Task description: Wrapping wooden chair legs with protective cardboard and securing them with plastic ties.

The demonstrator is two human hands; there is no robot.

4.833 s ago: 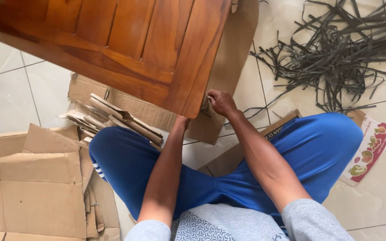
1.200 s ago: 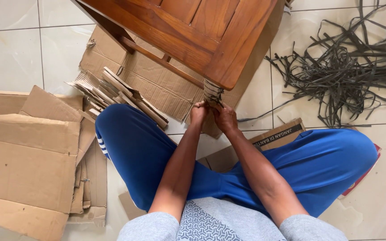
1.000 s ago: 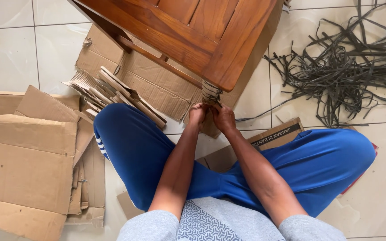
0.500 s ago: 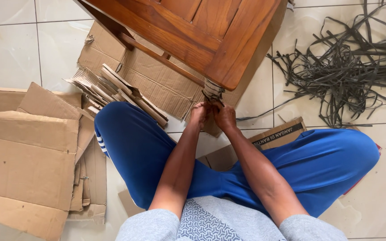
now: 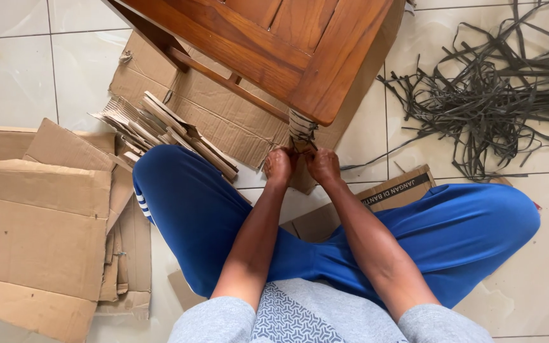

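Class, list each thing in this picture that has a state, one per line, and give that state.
Table leg: wrapped in cardboard, bound with dark strap.
Left hand: closed at the wrap.
Right hand: closed at the wrap.
Cardboard boxes: flattened.
Cardboard strips: piled.
Dark straps: loose, tangled.

Flattened brown cardboard boxes (image 5: 39, 235) lie on the floor at the left. Another brown box (image 5: 396, 188), with a black printed band, sits under the right knee.

The wooden table (image 5: 274, 44) is cut off by the top edge.
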